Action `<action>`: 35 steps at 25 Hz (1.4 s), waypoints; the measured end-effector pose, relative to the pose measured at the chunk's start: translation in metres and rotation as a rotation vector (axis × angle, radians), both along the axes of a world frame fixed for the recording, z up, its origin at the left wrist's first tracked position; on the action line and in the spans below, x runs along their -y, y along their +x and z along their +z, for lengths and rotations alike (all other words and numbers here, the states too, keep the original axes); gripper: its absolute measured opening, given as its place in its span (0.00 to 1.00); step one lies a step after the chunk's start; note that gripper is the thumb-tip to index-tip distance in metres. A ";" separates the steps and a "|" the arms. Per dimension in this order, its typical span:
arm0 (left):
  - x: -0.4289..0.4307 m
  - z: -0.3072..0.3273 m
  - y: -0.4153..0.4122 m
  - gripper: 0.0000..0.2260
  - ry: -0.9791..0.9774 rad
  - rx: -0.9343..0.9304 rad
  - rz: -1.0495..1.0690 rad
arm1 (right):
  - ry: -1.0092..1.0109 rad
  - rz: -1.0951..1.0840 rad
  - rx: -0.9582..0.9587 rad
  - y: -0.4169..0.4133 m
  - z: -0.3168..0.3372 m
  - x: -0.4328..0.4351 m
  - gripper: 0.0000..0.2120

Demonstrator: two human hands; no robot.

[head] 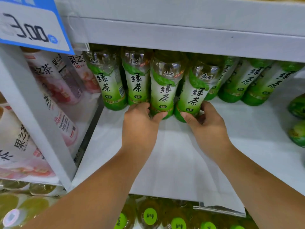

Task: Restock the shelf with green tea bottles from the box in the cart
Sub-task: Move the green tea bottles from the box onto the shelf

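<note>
Green tea bottles with green and white labels stand in a row at the back of the white shelf (181, 154). My left hand (140, 119) grips the base of one green tea bottle (165, 86), which stands in front of the row. My right hand (206, 119) grips the base of a second green tea bottle (196, 91) just to its right. Both bottles stand on the shelf, leaning slightly. More green tea bottles (244, 81) fill the back right. The box and cart are out of view.
Pink-labelled fruit tea bottles (54, 83) fill the bay to the left, behind a white divider (38, 123). A blue price sign (31, 25) hangs at the top left. Green-capped bottles (150, 215) sit on the shelf below. Two green bottles (297, 119) stand at the right edge.
</note>
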State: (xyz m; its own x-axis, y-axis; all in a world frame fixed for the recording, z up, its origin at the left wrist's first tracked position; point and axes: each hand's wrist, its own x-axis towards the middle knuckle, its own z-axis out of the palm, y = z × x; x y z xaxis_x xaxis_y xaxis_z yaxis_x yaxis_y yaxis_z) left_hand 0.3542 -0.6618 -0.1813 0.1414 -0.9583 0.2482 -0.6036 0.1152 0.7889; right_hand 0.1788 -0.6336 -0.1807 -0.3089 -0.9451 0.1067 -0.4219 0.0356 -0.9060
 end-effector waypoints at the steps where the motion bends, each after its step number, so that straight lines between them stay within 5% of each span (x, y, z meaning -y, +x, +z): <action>1: 0.002 -0.002 0.000 0.14 -0.008 -0.016 0.005 | -0.006 -0.003 0.000 0.001 -0.001 0.000 0.18; 15: 0.008 -0.003 -0.008 0.14 0.084 -0.103 0.072 | 0.076 -0.082 -0.134 0.003 -0.009 0.010 0.16; 22: 0.007 -0.002 -0.015 0.14 0.164 -0.198 0.160 | 0.114 -0.122 -0.161 0.004 -0.015 0.013 0.25; 35: 0.012 0.002 -0.014 0.16 0.254 -0.136 0.120 | 0.071 -0.070 -0.217 0.001 -0.016 0.014 0.16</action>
